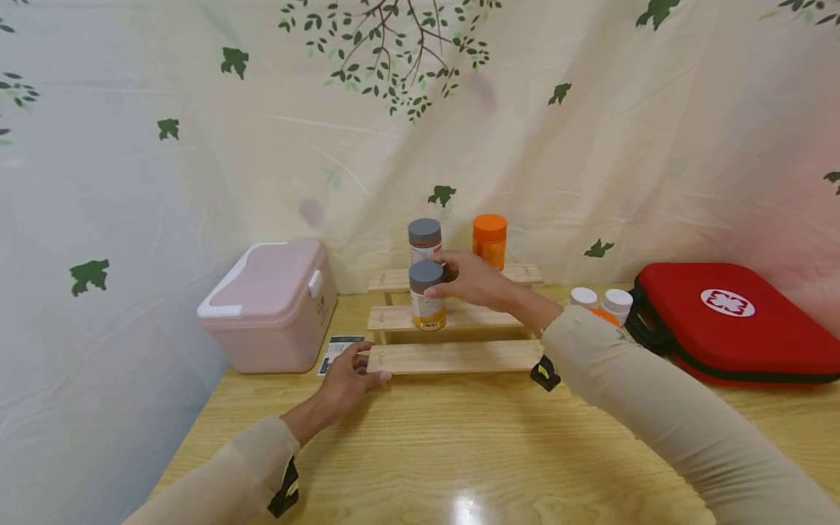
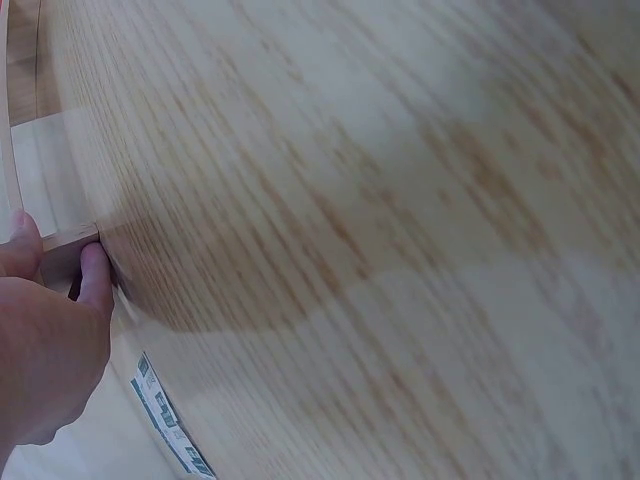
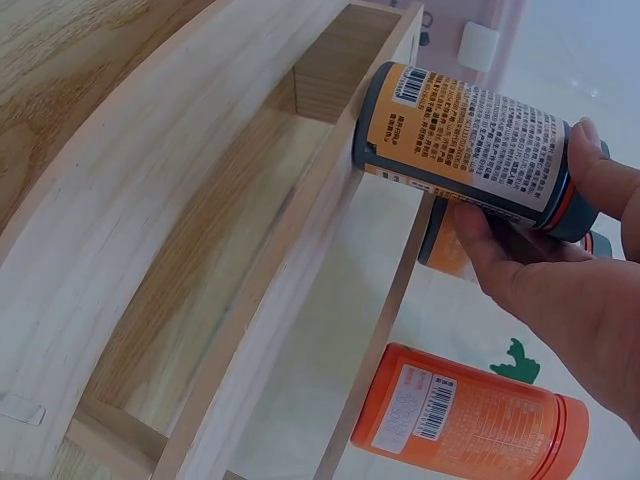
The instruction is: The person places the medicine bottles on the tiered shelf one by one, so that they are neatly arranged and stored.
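My right hand grips a supplement bottle with a grey lid and an orange-and-white label, near its top. In the right wrist view the bottle's base is right at the middle step of a three-tier wooden rack. Behind it, a similar grey-lidded bottle stands on the top tier, partly hidden. Farther right on that tier is an orange bottle. My left hand pinches the left end of the rack's lowest step between thumb and fingers.
A pink lidded box stands left of the rack, with a printed card beside it. To the right, white-capped bottles are partly behind my right sleeve. A red first-aid case lies at the far right. A leaf-patterned sheet hangs behind.
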Demonstrator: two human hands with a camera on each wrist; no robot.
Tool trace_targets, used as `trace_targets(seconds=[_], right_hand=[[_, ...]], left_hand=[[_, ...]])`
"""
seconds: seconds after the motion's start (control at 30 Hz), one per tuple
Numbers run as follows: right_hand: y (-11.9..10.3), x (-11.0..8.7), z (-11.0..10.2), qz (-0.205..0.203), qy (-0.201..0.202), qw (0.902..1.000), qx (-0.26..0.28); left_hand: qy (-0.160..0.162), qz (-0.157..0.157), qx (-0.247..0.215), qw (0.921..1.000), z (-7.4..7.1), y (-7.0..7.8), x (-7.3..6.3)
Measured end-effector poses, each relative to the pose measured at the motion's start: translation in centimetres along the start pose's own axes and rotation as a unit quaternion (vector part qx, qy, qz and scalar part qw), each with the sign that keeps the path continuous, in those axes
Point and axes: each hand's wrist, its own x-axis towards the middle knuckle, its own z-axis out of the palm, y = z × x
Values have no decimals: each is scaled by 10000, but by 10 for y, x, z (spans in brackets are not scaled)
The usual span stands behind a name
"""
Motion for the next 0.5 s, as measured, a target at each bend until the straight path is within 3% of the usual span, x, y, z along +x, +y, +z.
trace_targets(seconds=[0.27, 0.5], right_hand=[[1, -9, -9, 51, 184, 9998, 28], [-1, -41, -40, 67, 325, 9980, -533]], left_hand=[[2, -15, -12, 10000, 1, 1, -2], [-21, 24, -17, 10000, 0, 3, -3]])
